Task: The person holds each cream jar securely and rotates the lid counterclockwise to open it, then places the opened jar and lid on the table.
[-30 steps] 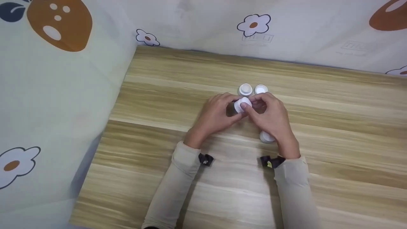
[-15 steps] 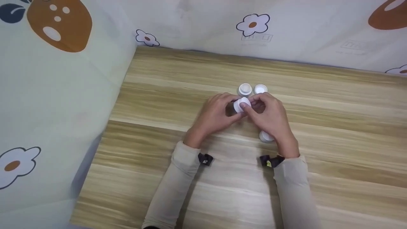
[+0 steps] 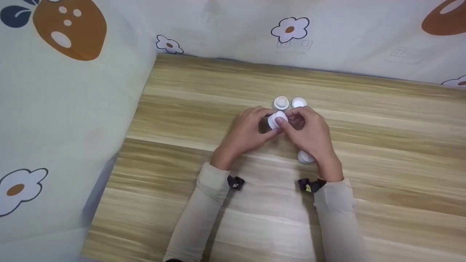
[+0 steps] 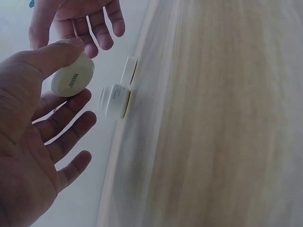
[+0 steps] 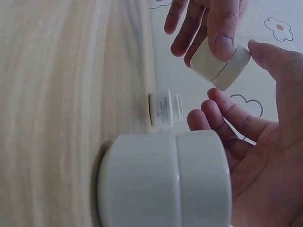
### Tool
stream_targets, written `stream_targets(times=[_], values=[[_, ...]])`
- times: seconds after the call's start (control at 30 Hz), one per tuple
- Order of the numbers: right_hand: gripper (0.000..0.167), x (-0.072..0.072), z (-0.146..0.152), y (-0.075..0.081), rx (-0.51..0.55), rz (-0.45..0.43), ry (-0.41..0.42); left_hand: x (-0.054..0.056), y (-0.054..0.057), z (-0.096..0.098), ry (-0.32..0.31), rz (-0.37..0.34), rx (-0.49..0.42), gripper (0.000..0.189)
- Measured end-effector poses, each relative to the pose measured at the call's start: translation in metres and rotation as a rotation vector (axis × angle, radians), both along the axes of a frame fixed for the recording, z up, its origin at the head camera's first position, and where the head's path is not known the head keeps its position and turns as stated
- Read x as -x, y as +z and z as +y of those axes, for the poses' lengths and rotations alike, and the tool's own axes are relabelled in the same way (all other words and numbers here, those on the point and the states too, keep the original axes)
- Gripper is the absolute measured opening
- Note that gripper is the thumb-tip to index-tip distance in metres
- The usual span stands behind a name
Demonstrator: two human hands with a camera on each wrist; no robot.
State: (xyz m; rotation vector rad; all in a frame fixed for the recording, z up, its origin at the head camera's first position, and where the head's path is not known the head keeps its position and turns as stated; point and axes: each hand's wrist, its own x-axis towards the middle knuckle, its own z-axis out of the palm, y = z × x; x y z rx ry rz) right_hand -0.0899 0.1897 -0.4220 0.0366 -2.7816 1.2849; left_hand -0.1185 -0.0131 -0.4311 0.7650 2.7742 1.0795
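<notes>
A small white jar (image 5: 218,67) is up off the bench (image 3: 182,116), tilted, right between the two hands. The thumb and fingers of the left hand (image 3: 249,129) are clamped on it. The thumb and a fingertip of the right hand (image 3: 309,129) pinch its lid end, and the lid sits on the jar. The other right fingers are curved and a little apart. Just past the fingertips, an open jar (image 3: 281,103) stands upright. Beside it, close to the right fingers, is a loose lid (image 3: 299,102). Back behind the right fingers, near the wrist, stands a closed jar (image 3: 305,157), part hidden by the hand. Farther behind the fingers are pale sleeves (image 3: 196,214). Far past the fingertips, a pale cloth (image 3: 218,25) with flowers hangs behind the bench.
</notes>
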Motion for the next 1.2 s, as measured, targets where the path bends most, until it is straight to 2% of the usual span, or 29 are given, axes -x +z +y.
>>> stream_targets(times=[0.43,0.77,1.2], values=[[0.037,-0.0025,0.0005,-0.0012,-0.009,0.01,-0.002,-0.0001,0.0007,0.0015,-0.006,-0.006,0.005,0.053],[0.033,-0.001,-0.0004,-0.0011,-0.007,0.025,0.017,0.0007,-0.0013,0.0004,-0.007,0.022,-0.005,0.05],[0.031,0.0007,-0.0026,-0.0011,0.0,0.03,0.04,0.0016,-0.0005,-0.0015,-0.001,-0.006,0.012,0.053]])
